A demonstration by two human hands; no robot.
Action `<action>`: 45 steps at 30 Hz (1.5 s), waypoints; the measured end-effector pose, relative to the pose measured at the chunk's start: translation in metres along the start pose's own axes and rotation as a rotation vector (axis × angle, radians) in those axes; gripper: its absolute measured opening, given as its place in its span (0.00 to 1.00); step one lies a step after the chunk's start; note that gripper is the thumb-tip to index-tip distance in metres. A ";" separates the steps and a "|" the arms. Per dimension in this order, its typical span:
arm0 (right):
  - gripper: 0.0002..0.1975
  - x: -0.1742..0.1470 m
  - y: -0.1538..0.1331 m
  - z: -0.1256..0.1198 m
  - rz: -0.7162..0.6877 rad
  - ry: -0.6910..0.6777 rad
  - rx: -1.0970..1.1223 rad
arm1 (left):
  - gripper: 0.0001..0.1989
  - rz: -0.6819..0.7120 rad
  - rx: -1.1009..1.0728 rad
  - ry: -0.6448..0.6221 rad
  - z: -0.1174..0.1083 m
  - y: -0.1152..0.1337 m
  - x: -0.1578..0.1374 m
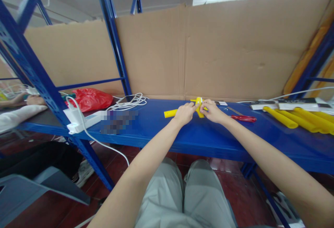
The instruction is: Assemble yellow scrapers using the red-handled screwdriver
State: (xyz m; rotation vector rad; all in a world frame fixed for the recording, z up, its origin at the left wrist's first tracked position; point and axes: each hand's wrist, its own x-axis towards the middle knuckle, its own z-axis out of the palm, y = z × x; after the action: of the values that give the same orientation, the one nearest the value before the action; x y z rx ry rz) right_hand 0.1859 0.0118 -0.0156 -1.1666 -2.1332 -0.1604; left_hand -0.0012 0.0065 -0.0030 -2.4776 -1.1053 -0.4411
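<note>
Over the blue shelf (153, 123), my left hand (184, 113) is closed, its fingertips against a yellow plastic part (199, 102) with some white near its top. From the other side my right hand (212, 111) pinches at the same part, with the thumb and forefinger close together. Fingers hide much of the part, so its full shape does not show. A yellow tube (170, 113) sticks out to the left of my left hand; whether that hand touches it I cannot tell. Beside my right hand lies a screwdriver with a red handle (244, 118).
Several yellow tubes (280, 117) lie at the right by white-and-black boxes (289, 103). To the left are a white power strip (88, 119), coiled cable (133, 101) and a red plastic bag (91, 99). Cardboard (221, 47) stands behind. Another person's hand (35, 100) shows far left.
</note>
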 end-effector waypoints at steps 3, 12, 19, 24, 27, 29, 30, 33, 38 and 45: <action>0.04 0.000 -0.001 -0.001 0.006 -0.011 -0.025 | 0.23 0.005 -0.003 0.001 0.000 0.000 0.000; 0.03 -0.001 0.004 -0.002 0.021 0.026 -0.065 | 0.23 0.025 -0.008 -0.009 -0.003 0.001 -0.002; 0.16 0.000 0.010 -0.004 0.030 0.106 -0.012 | 0.23 0.000 -0.024 -0.008 -0.001 0.001 -0.001; 0.23 -0.001 0.001 -0.009 0.248 0.006 0.309 | 0.23 -0.050 -0.078 0.001 -0.002 0.002 -0.001; 0.27 -0.003 -0.009 -0.014 0.360 -0.153 0.561 | 0.23 -0.076 -0.109 0.013 -0.003 0.002 -0.002; 0.27 -0.004 -0.014 -0.017 0.417 -0.147 0.641 | 0.23 -0.075 -0.116 0.009 -0.003 0.002 -0.002; 0.27 -0.004 -0.016 -0.019 0.453 -0.118 0.661 | 0.23 -0.064 -0.113 0.003 -0.003 0.002 -0.002; 0.25 -0.004 -0.019 -0.022 0.560 -0.039 0.682 | 0.27 -0.006 -0.081 -0.015 -0.002 0.003 -0.003; 0.24 -0.003 -0.015 -0.022 0.637 0.021 0.679 | 0.30 0.019 -0.019 -0.083 -0.002 0.004 -0.003; 0.27 -0.005 -0.011 -0.024 0.703 0.013 0.741 | 0.31 0.013 -0.015 -0.101 -0.001 0.002 -0.003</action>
State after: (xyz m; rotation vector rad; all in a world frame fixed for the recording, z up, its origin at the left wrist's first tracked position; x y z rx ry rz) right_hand 0.1913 -0.0075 0.0014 -1.3279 -1.4241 0.8536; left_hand -0.0014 0.0025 -0.0035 -2.5429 -1.1275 -0.3247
